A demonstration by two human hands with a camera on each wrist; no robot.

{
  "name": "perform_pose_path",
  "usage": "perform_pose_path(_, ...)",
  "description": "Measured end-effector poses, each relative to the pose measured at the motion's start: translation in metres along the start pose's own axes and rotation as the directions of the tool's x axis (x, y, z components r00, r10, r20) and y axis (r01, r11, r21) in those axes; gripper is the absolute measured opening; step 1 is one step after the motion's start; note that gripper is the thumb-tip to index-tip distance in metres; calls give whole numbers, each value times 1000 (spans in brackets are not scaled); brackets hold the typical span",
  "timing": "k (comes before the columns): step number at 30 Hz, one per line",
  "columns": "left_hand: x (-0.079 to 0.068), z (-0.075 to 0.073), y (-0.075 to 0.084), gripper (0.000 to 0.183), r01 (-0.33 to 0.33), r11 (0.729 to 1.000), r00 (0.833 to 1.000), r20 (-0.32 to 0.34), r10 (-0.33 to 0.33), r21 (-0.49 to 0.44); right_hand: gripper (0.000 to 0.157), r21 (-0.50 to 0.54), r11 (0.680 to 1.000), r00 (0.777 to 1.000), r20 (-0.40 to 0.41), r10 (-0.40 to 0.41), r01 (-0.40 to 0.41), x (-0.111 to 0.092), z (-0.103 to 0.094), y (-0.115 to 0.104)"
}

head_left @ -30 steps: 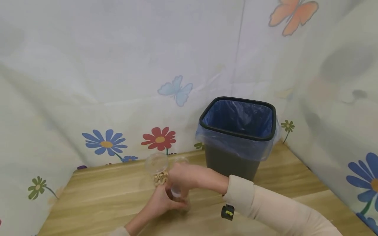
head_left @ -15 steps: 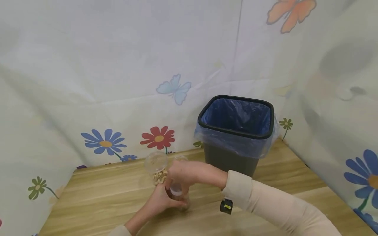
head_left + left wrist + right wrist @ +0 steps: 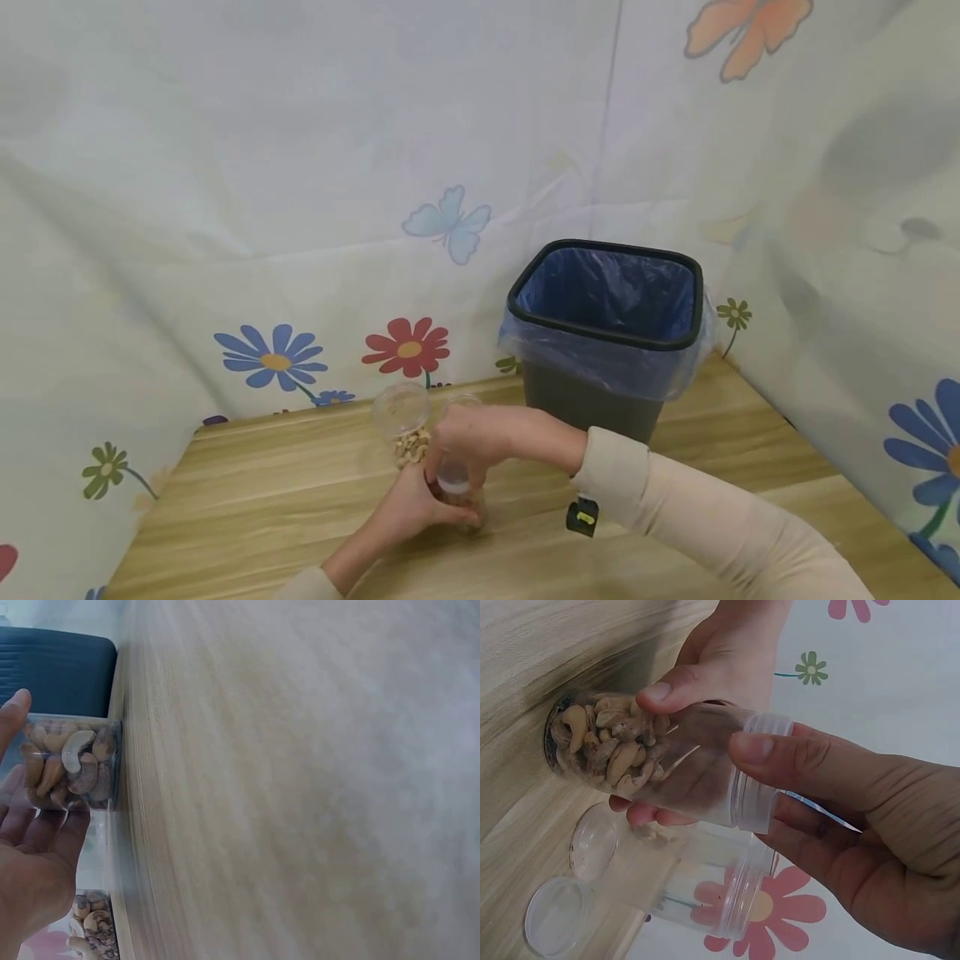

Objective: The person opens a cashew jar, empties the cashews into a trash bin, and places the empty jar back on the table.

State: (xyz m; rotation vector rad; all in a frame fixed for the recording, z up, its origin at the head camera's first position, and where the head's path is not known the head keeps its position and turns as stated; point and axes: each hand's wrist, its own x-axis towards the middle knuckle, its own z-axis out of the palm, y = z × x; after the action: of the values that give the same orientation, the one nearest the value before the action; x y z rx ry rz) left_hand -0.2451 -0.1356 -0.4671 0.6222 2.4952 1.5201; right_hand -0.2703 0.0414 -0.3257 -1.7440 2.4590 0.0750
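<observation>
A clear jar point(image 3: 615, 746) partly filled with cashews stands upright on the wooden table. My left hand point(image 3: 408, 507) grips its lower body, thumb on one side and fingers round the other. At its top, my right hand point(image 3: 870, 817) pinches the clear screw lid point(image 3: 761, 772) between thumb and fingers. Just behind my left hand stands a second clear jar point(image 3: 401, 412) with cashews at its bottom; its mouth looks uncovered. In the left wrist view, cashews point(image 3: 71, 761) show through the held jar's wall, and the second jar point(image 3: 94, 926) is partly cut off.
Two clear round lids, one point(image 3: 594, 840) partly behind the other point(image 3: 557, 916), lie on the table point(image 3: 247, 492). A dark bin point(image 3: 585, 392) lined with a blue bag point(image 3: 607, 287) stands right of the jars. A flower-printed cloth wall point(image 3: 300, 167) rises behind the table.
Both hands stay on the same jar, the right one at its lid, with only slight movement of the fingers. The head view has shifted a little.
</observation>
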Motion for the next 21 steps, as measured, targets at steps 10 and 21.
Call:
perform_pose_path(10, 1, 0, 0, 50, -37, 996, 999, 22, 39, -80, 36, 41, 999, 998, -59, -7, 10, -14, -3, -11)
perform_pose_path(21, 3, 2, 1, 55, -6, 997, 999, 36, 9, -72, 19, 212, 877, 879, -121, 461, -431, -14, 5, -25)
